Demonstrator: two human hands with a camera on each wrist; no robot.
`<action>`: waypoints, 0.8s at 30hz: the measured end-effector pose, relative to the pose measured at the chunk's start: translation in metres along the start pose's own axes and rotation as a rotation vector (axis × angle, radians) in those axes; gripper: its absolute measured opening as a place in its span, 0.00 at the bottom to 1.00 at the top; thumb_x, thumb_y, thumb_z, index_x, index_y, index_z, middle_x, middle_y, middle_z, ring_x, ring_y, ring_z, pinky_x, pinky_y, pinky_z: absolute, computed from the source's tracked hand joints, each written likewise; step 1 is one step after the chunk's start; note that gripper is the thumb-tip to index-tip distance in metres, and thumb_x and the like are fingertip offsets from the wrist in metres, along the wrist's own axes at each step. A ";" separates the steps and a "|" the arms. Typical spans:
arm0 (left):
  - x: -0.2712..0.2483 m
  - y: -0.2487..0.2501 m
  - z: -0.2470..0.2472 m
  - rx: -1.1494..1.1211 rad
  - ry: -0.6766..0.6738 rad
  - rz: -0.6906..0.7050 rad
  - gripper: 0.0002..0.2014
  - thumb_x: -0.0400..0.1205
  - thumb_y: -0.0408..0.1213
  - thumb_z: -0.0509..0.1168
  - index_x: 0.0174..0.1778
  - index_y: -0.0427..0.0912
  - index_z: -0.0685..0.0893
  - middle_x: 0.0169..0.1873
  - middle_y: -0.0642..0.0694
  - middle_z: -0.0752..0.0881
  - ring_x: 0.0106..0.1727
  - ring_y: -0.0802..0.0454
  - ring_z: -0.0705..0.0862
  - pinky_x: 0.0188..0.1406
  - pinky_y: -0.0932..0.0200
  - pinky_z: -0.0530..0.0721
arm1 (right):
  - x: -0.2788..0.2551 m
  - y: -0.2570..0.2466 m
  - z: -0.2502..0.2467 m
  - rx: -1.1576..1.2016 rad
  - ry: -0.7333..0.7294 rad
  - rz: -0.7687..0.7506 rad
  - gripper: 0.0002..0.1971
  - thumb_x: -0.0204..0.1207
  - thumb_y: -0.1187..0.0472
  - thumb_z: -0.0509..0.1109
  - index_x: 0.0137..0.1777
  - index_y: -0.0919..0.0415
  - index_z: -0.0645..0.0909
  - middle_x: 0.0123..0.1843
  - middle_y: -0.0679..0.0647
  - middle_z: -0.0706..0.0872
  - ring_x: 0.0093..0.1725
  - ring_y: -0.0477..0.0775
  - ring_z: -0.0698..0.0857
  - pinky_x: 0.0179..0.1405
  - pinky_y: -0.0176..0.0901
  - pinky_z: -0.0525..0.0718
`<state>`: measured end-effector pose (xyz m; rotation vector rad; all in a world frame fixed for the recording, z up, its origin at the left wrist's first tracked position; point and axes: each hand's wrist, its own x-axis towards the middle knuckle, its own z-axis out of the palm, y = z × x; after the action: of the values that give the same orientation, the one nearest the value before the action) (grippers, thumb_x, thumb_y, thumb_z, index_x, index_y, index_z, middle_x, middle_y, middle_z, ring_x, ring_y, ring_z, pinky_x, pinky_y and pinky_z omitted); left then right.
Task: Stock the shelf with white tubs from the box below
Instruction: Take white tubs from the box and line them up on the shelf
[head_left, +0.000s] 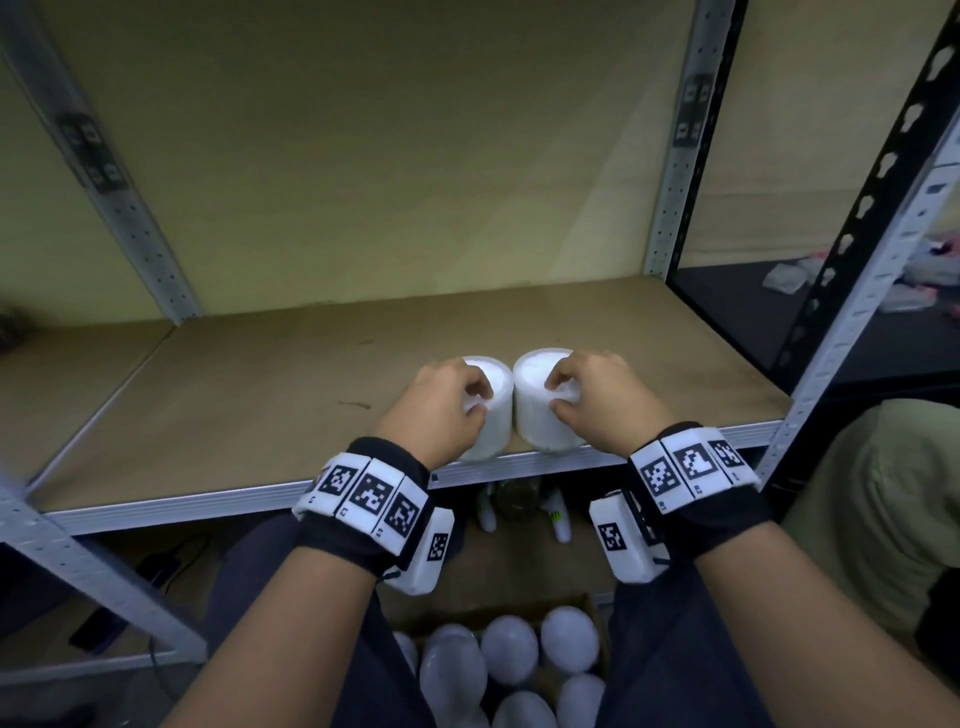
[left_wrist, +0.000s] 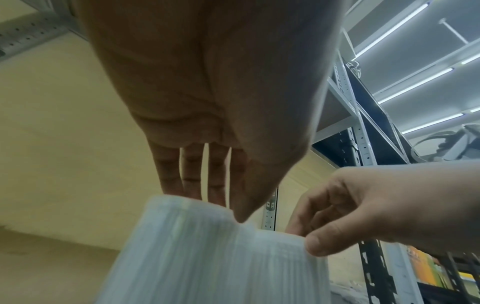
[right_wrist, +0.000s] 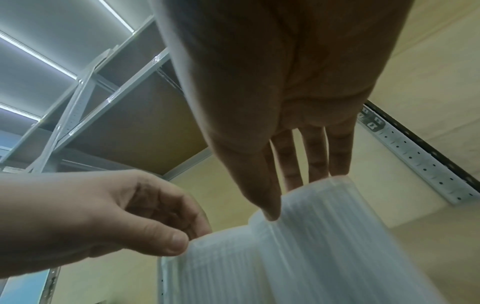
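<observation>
Tubs, two white ones, stand touching at the shelf's (head_left: 208, 395) front edge, centre of the head view. Left of centre, the left hand (head_left: 434, 410) curls its fingers (left_wrist: 192, 170) round the left tub's (head_left: 491, 415) rim; the right hand (head_left: 597, 400) likewise grips the right tub (head_left: 535, 410). Best slide both deeper before letting go. Bottom centre, the box (head_left: 584, 605) holds more.

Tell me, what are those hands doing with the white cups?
A person is stocking a shelf. The left hand grips one ribbed white plastic tub and the right hand grips another ribbed white tub, standing side by side near the front edge of the brown board shelf. More white tubs wait in the cardboard box below.
</observation>
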<state>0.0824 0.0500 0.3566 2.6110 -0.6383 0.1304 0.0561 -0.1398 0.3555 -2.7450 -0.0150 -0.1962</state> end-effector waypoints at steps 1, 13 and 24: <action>0.000 0.001 0.001 0.006 0.010 0.002 0.09 0.81 0.37 0.64 0.55 0.48 0.85 0.56 0.51 0.83 0.58 0.55 0.80 0.52 0.66 0.71 | 0.000 0.000 0.000 -0.004 0.007 0.001 0.13 0.77 0.58 0.69 0.61 0.55 0.84 0.64 0.53 0.84 0.69 0.53 0.76 0.68 0.47 0.77; 0.033 -0.002 0.006 0.022 -0.010 0.021 0.10 0.81 0.36 0.65 0.56 0.49 0.87 0.57 0.49 0.87 0.56 0.53 0.85 0.54 0.63 0.78 | 0.023 0.004 0.002 -0.014 0.058 0.095 0.13 0.77 0.57 0.69 0.60 0.52 0.85 0.61 0.54 0.87 0.60 0.57 0.85 0.59 0.45 0.82; 0.108 -0.003 0.019 0.014 -0.058 0.019 0.12 0.81 0.33 0.66 0.58 0.44 0.87 0.60 0.45 0.87 0.59 0.49 0.85 0.62 0.57 0.82 | 0.090 0.027 -0.001 0.014 0.039 0.182 0.12 0.76 0.60 0.70 0.59 0.56 0.86 0.63 0.56 0.87 0.62 0.59 0.84 0.65 0.49 0.82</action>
<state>0.1798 -0.0012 0.3588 2.6310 -0.6843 0.0659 0.1459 -0.1669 0.3584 -2.7086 0.2425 -0.1972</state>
